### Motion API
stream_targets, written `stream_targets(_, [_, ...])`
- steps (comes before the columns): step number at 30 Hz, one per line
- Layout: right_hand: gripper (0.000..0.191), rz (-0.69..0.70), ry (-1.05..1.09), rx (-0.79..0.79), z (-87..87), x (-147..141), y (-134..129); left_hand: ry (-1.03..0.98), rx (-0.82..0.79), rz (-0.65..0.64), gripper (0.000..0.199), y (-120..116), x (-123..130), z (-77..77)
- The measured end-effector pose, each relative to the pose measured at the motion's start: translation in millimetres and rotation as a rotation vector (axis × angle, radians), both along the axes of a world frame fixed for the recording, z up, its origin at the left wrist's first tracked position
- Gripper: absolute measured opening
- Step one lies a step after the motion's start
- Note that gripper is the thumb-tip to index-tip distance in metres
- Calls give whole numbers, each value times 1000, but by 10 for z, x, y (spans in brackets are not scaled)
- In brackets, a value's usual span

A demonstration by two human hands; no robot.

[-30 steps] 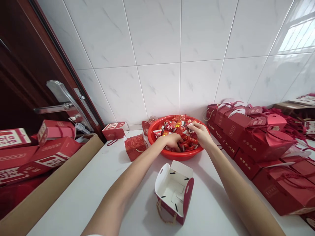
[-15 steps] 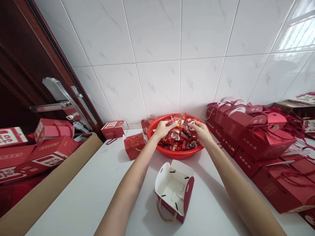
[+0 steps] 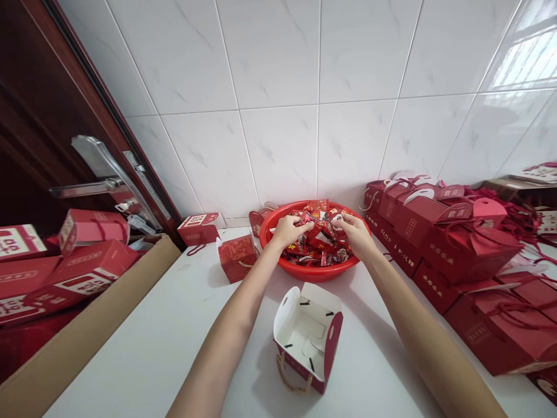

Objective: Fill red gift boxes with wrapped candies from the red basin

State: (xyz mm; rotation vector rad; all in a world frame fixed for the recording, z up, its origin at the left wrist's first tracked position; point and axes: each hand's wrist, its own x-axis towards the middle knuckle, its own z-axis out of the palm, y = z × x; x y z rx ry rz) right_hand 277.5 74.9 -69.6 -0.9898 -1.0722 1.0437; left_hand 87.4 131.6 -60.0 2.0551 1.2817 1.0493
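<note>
Over the red basin (image 3: 319, 275), your left grip (image 3: 301, 223) is pinched nearly closed on the left packet (image 3: 307, 219), your right grip (image 3: 340, 221) likewise on the right packet (image 3: 336, 220), both at the fingertips, pointing direction and long axes unclear.

Your arms are both bare and reach forward, away from you, closing in toward each other. Your left forearm (image 3: 228, 328) runs up from the bottom edge of the view, slanting inward, and your right forearm (image 3: 415, 322) slants in from the lower right corner. Your left hand (image 3: 289, 231) and right hand (image 3: 357, 234) are close together but apart, at about the same height, backs largely upward, with thumb and fingers of each drawn together in a pinch
</note>
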Motion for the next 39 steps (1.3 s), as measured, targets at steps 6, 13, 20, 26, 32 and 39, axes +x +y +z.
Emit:
stream_targets(6, [33,15,-9,5,3,-5,-4,75,6,56,58,-23,8,5])
stream_targets(13, [32,20,-9,5,31,-14,-24,-24,-2,91,15,-7,9,-11])
stream_targets(20, [35,18,12,-2,55,-32,-41,96,-12,-358,15,-178,19,42])
stream_targets(26, [37,3,-11,-13,51,-14,-37,533,-222,-596,38,-245,61,8])
stream_targets(32, [31,14,-25,4,33,-4,-22,544,-240,-507,44,-252,51,9])
stream_targets(39, [30,12,-10,38,-9,-7,8,27,-259,-400,32,-167,-14,-55])
